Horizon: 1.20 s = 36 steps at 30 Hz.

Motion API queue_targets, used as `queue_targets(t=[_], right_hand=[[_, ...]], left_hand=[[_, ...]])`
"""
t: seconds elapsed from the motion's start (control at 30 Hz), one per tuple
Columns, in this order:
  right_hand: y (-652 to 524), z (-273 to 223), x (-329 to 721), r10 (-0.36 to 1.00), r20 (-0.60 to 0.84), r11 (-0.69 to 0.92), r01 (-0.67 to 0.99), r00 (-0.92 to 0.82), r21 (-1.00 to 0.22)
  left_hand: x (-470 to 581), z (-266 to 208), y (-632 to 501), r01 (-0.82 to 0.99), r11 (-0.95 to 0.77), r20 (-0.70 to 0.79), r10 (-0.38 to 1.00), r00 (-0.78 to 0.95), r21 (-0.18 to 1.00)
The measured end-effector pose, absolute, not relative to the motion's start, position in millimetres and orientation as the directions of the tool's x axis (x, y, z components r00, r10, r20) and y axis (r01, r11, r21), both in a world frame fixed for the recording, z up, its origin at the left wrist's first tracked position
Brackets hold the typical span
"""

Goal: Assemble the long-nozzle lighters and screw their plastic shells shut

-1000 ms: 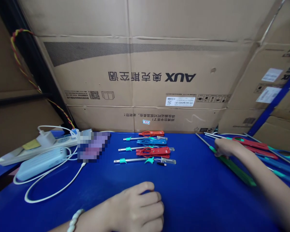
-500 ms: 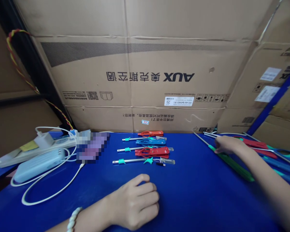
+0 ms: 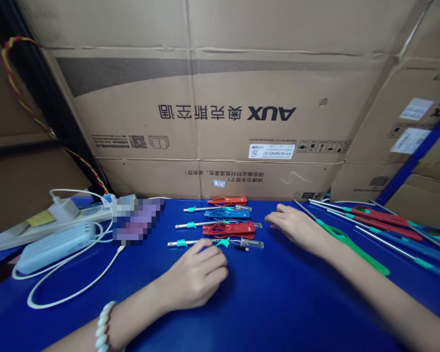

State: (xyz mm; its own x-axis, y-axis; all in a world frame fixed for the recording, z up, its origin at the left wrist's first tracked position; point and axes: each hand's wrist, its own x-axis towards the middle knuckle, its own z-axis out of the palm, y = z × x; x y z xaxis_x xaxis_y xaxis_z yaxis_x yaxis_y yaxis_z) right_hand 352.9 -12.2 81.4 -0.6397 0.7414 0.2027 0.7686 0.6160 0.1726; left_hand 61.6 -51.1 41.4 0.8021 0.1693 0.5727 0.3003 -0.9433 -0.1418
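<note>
My left hand [image 3: 198, 275] is curled on the near side of a row of parts, its knuckles up and its palm hidden. By its fingertips lies the nearest silver rod [image 3: 200, 242], with teal clips and a clear tip; I cannot tell whether they touch. Behind it are a red plastic piece [image 3: 229, 229], a blue piece [image 3: 227, 213] and an orange-red piece [image 3: 227, 201], with more rods between them. A small black plug [image 3: 241, 248] sits under the near rod's clear end. My right hand [image 3: 297, 227] hovers right of the row, fingers stretched leftward, nothing visible in them.
On the right lie a green long-handled piece [image 3: 355, 247], red ones [image 3: 385, 220], blue ones and thin rods. A phone-like blurred item [image 3: 139, 220], white cable [image 3: 69, 304], light-blue power bank [image 3: 56, 247] and power strip [image 3: 7, 238] occupy the left. Cardboard [image 3: 220, 83] walls the back.
My right hand has left the green piece at the right and moved left toward the row. My left hand has shifted up and slightly left, closer to the near rod.
</note>
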Motion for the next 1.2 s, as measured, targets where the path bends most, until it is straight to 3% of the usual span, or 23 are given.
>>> queue_targets(t=[0.2, 0.5, 0.63, 0.73, 0.83, 1.0, 1.2], right_hand=[[-11, 78, 360, 0.821, 0.050, 0.563, 0.822, -0.568, 0.083], [-15, 83, 374, 0.826, -0.085, 0.554, 0.831, -0.557, -0.056], [-15, 83, 367, 0.836, 0.008, 0.547, 0.830, -0.549, -0.108], [-14, 74, 351, 0.839, 0.155, 0.539, 0.836, -0.521, -0.105], [-12, 56, 334, 0.760, 0.346, 0.618, 0.777, -0.551, -0.119], [-3, 31, 324, 0.791, 0.331, 0.592, 0.779, -0.514, -0.205], [5, 24, 322, 0.807, 0.336, 0.570, 0.790, -0.486, -0.226]], left_hand=[[51, 44, -30, 0.532, -0.847, 0.523, 0.457, 0.719, 0.008], [49, 39, -21, 0.595, -0.797, 0.463, 0.570, 0.679, 0.108], [50, 37, -22, 0.600, -0.790, 0.427, 0.588, 0.687, 0.123], [53, 35, -23, 0.606, -0.787, 0.425, 0.590, 0.686, 0.114], [55, 34, -21, 0.648, -0.756, 0.438, 0.614, 0.656, 0.090], [55, 32, -18, 0.678, -0.731, 0.448, 0.633, 0.631, 0.079], [56, 29, -16, 0.651, -0.757, 0.484, 0.588, 0.648, 0.048]])
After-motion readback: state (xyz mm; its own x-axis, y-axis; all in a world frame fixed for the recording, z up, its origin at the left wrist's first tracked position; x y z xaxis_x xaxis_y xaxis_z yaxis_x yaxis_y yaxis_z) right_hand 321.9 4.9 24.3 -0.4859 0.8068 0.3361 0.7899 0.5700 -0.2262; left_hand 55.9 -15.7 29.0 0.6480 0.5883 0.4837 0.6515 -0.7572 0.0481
